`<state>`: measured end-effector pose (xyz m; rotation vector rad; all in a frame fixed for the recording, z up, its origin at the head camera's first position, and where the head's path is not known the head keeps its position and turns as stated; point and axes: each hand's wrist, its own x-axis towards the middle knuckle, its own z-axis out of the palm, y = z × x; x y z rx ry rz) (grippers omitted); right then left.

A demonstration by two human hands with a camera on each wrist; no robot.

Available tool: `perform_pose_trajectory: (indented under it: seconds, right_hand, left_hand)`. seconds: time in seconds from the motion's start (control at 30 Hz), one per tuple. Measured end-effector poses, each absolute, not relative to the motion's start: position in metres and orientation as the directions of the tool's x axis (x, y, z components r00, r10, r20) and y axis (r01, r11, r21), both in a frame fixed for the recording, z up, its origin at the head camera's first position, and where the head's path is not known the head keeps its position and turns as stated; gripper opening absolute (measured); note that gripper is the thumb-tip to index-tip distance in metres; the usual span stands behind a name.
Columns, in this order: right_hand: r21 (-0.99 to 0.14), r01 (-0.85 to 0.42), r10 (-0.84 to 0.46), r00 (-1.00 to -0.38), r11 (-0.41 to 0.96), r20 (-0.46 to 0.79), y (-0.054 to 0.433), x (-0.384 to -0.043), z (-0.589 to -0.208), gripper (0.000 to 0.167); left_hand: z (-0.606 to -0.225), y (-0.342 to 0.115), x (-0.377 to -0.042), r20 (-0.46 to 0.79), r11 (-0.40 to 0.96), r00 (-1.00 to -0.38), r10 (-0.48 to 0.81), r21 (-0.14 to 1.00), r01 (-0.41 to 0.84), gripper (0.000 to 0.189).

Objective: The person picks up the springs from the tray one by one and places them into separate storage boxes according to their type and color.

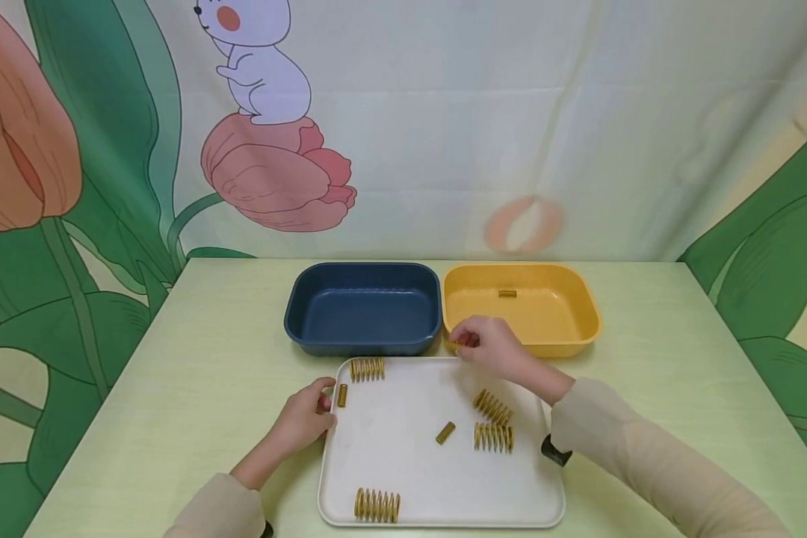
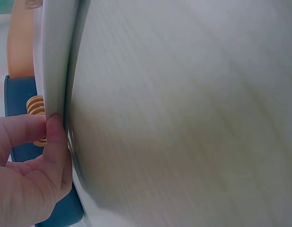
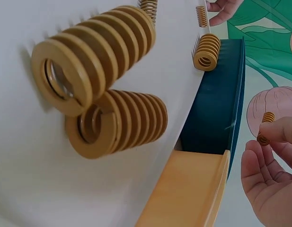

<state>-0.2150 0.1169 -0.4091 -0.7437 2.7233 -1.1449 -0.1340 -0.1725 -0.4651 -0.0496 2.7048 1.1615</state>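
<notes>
My right hand (image 1: 489,348) pinches a small gold coil spring (image 3: 267,124) between thumb and fingers, by the near left corner of the yellow bin (image 1: 558,345). With thumb and fingers, my left hand (image 1: 301,415) grips the left rim of the white tray (image 1: 403,456). Next to those fingers, a small spring (image 1: 342,395) lies inside the tray. Another small spring (image 1: 446,433) lies near the middle. Two large springs rest close together on the right, one slanted (image 1: 492,407). More large springs lie at the back left (image 1: 367,369) and front left (image 1: 377,505).
A dark blue bin (image 1: 363,348) stands behind the tray, side by side with the yellow one. One small spring (image 1: 507,294) lies in the yellow bin. The light wooden table (image 1: 659,359) meets a printed curtain (image 1: 417,149) at the back.
</notes>
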Motion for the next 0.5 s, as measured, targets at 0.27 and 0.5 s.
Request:
perform_pose_trajectory:
  seconds: [0.27, 0.5]
  right_hand:
    - [-0.69, -0.397, -0.461, -0.881, 0.605, 0.102, 0.1209, -0.22, -0.4083, 0.013]
    - [-0.709, -0.368, -0.444, -0.892, 0.602, 0.086, 0.1246, -0.2243, -0.4086, 0.014]
  left_hand:
    - [-0.4672, -0.1735, -0.1344, -0.187, 0.698, -0.981, 0.048, 0.709, -0.1, 0.051]
    - [-0.4672, -0.173, -0.1338, -0.189, 0.698, -0.981, 0.048, 0.709, -0.103, 0.051]
